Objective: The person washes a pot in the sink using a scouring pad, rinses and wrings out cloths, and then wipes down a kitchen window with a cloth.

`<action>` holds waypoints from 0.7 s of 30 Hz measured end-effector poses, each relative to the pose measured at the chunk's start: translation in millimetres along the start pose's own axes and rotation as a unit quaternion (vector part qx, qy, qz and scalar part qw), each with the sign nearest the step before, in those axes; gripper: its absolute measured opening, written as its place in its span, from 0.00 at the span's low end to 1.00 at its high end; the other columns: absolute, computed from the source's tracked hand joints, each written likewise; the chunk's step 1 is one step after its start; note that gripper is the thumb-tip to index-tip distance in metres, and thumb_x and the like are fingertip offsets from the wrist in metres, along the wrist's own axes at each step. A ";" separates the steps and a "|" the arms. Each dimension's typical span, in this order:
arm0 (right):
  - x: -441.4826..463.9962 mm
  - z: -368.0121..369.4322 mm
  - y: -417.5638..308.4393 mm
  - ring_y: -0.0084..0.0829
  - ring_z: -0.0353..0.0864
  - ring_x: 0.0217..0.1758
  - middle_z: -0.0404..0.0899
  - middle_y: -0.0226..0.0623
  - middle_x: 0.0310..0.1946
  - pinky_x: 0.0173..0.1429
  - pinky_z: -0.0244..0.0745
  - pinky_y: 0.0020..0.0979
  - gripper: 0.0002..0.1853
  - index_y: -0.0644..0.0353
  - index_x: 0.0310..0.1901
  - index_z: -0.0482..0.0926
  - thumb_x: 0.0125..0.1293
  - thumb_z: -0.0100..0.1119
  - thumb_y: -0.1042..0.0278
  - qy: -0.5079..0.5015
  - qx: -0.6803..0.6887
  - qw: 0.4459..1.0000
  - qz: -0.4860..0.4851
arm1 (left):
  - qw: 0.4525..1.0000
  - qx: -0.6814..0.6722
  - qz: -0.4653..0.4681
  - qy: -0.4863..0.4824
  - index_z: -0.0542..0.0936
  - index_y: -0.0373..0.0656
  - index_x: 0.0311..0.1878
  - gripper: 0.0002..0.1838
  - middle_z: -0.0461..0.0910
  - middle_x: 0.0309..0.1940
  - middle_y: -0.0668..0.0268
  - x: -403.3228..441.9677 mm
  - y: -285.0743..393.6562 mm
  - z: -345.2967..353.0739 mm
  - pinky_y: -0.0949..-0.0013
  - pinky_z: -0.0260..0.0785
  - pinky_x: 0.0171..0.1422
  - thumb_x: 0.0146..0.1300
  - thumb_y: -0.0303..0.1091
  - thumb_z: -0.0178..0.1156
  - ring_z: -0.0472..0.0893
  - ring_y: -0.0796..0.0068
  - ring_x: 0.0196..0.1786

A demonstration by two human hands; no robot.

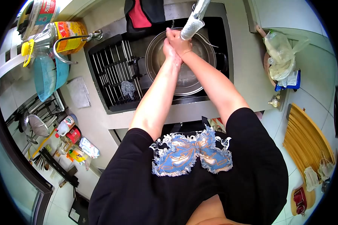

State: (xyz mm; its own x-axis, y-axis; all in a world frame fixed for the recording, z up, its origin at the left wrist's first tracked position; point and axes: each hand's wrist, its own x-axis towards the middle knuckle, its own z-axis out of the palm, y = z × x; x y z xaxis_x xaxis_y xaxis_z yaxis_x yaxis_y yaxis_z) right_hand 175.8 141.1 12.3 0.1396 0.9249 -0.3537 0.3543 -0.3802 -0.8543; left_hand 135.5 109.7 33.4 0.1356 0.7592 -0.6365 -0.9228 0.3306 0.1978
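Over a wide metal pot point(150, 63) in the dark sink, both hands are pressed together just below the tap's silver spout point(193, 27). My right hand point(180, 40) is closed around my left hand. The fingers of my left hand point(171, 53) are mostly hidden under it. Wet patches shine on the left wrist. Beneath the hands, the pot seems to hold some water.
A slatted metal rack point(116, 62) covers the sink's left part, with a steel scouring pad point(128, 89) on it. A grey cloth point(79, 92) lies left on the counter. Oil bottles point(69, 35) and a blue basket point(60, 71) stand beyond it. Plastic bags point(279, 52) are at right.
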 end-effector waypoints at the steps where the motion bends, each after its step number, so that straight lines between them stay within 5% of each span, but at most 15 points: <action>1: 8.4 1.3 11.8 0.39 0.85 0.25 0.81 0.39 0.17 0.36 0.79 0.41 0.29 0.57 0.21 0.82 0.65 0.56 0.36 0.030 -0.124 0.989 -0.075 | 0.998 0.030 0.027 0.051 0.76 0.37 0.53 0.29 0.82 0.40 0.56 -4.3 -6.6 2.9 0.56 0.77 0.39 0.77 0.55 0.37 0.81 0.60 0.34; 3: 17.2 -9.1 20.2 0.49 0.86 0.33 0.83 0.45 0.23 0.44 0.80 0.42 0.30 0.57 0.24 0.84 0.62 0.55 0.34 -0.002 -0.282 0.940 -0.192 | 0.959 0.137 0.066 0.241 0.70 0.32 0.62 0.34 0.79 0.53 0.50 -27.5 -27.1 18.6 0.50 0.77 0.53 0.76 0.59 0.39 0.82 0.54 0.50; 4: 15.4 -14.6 19.9 0.48 0.86 0.38 0.85 0.45 0.30 0.46 0.80 0.42 0.24 0.58 0.30 0.85 0.65 0.53 0.43 -0.046 -0.294 0.933 -0.203 | 0.962 0.126 0.089 0.225 0.69 0.30 0.63 0.34 0.78 0.54 0.47 -34.8 -46.7 14.8 0.52 0.75 0.56 0.72 0.56 0.52 0.81 0.55 0.54; 5: 13.4 -20.4 19.0 0.47 0.86 0.43 0.86 0.45 0.38 0.48 0.80 0.42 0.20 0.58 0.36 0.86 0.68 0.51 0.52 -0.091 -0.304 0.924 -0.215 | 0.892 0.336 0.123 0.277 0.69 0.29 0.63 0.34 0.78 0.54 0.47 -46.6 -65.5 22.1 0.53 0.75 0.56 0.67 0.52 0.59 0.81 0.55 0.54; 6: 5.9 -24.6 13.4 0.46 0.85 0.48 0.86 0.44 0.43 0.50 0.80 0.43 0.17 0.58 0.42 0.86 0.70 0.48 0.58 -0.079 -0.407 0.859 -0.301 | 0.775 0.527 0.150 0.315 0.69 0.28 0.62 0.35 0.78 0.54 0.46 -55.5 -77.2 27.1 0.54 0.74 0.57 0.62 0.48 0.66 0.81 0.56 0.54; 7: -0.7 -20.0 19.8 0.46 0.85 0.48 0.86 0.44 0.43 0.50 0.80 0.43 0.17 0.58 0.42 0.86 0.70 0.48 0.58 -0.077 -0.406 0.860 -0.299 | 0.816 0.491 0.126 0.277 0.69 0.26 0.62 0.39 0.77 0.55 0.44 -53.8 -62.5 24.9 0.55 0.75 0.55 0.51 0.38 0.74 0.82 0.56 0.52; 10: -13.3 -2.1 50.6 0.40 0.81 0.55 0.84 0.45 0.50 0.61 0.75 0.40 0.19 0.58 0.53 0.83 0.71 0.42 0.67 -0.030 -0.438 0.845 -0.304 | 0.946 0.208 -0.018 0.246 0.72 0.26 0.57 0.30 0.80 0.48 0.47 -38.4 -23.8 22.0 0.52 0.80 0.40 0.53 0.27 0.71 0.84 0.53 0.38; 11: -17.7 -1.1 49.9 0.38 0.80 0.58 0.83 0.46 0.52 0.65 0.73 0.38 0.21 0.58 0.57 0.81 0.72 0.40 0.68 -0.029 -0.437 0.846 -0.303 | 0.935 0.274 -0.045 0.223 0.73 0.29 0.53 0.22 0.81 0.40 0.51 -36.4 -19.6 19.6 0.52 0.80 0.35 0.59 0.30 0.67 0.83 0.54 0.33; 13: -30.3 -15.1 42.2 0.39 0.76 0.62 0.78 0.45 0.59 0.69 0.68 0.37 0.22 0.60 0.61 0.77 0.66 0.47 0.77 -0.090 -0.103 0.991 -0.012 | 0.960 0.218 -0.100 0.147 0.73 0.30 0.51 0.20 0.81 0.37 0.52 -15.5 -4.0 2.2 0.53 0.80 0.35 0.62 0.34 0.66 0.82 0.54 0.31; 14: -47.7 -23.8 18.4 0.36 0.76 0.62 0.76 0.45 0.61 0.70 0.66 0.33 0.24 0.63 0.63 0.74 0.66 0.45 0.80 -0.117 0.012 0.991 0.057 | 0.973 0.158 -0.151 0.071 0.73 0.31 0.48 0.19 0.80 0.34 0.53 -3.3 -2.4 -11.1 0.53 0.80 0.35 0.65 0.37 0.64 0.82 0.55 0.29; 15: -65.6 -33.1 -7.5 0.34 0.75 0.62 0.74 0.46 0.63 0.70 0.65 0.29 0.25 0.66 0.66 0.71 0.66 0.43 0.83 -0.129 0.122 0.975 0.131 | 0.972 0.196 -0.077 0.102 0.73 0.36 0.42 0.16 0.79 0.29 0.55 4.4 -2.5 -15.5 0.54 0.79 0.35 0.70 0.43 0.59 0.82 0.56 0.30; 16: -74.6 -24.5 7.1 0.36 0.75 0.62 0.76 0.48 0.60 0.69 0.67 0.30 0.25 0.69 0.63 0.72 0.63 0.47 0.87 -0.108 0.483 0.863 0.100 | 0.970 0.207 -0.108 0.074 0.73 0.41 0.36 0.12 0.77 0.27 0.59 17.4 6.6 -27.4 0.54 0.79 0.36 0.70 0.40 0.57 0.79 0.59 0.27; 18: -91.4 -21.0 -1.8 0.38 0.74 0.64 0.76 0.49 0.58 0.70 0.67 0.33 0.23 0.70 0.62 0.72 0.64 0.48 0.87 -0.041 0.700 0.691 0.176 | 0.983 0.129 -0.133 0.019 0.75 0.38 0.41 0.30 0.78 0.24 0.57 15.0 27.8 -15.6 0.57 0.77 0.35 0.76 0.60 0.44 0.79 0.58 0.26; 20: -95.8 -12.7 6.9 0.41 0.77 0.62 0.78 0.49 0.55 0.66 0.72 0.35 0.20 0.67 0.60 0.75 0.66 0.49 0.84 -0.013 0.687 0.709 0.158 | 0.942 -0.073 -0.237 -0.226 0.75 0.38 0.40 0.26 0.75 0.22 0.60 53.6 31.4 -58.0 0.58 0.75 0.33 0.78 0.54 0.42 0.76 0.61 0.24; 21: -94.7 -15.7 6.1 0.44 0.78 0.59 0.78 0.49 0.53 0.62 0.74 0.35 0.19 0.65 0.58 0.76 0.67 0.48 0.82 0.012 0.380 0.925 0.004 | 0.971 -0.005 -0.195 -0.141 0.76 0.39 0.38 0.23 0.75 0.22 0.60 56.7 31.0 -57.2 0.57 0.74 0.31 0.77 0.50 0.42 0.75 0.62 0.23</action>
State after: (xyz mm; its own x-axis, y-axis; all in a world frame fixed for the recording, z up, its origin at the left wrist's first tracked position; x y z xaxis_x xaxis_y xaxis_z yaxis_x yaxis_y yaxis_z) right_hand 179.2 51.3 46.6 0.1640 0.9185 -0.3598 -0.3974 -0.2723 -0.8763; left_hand 94.0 130.9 -39.1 0.5678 0.7004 -0.4324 -0.7846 0.6195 -0.0268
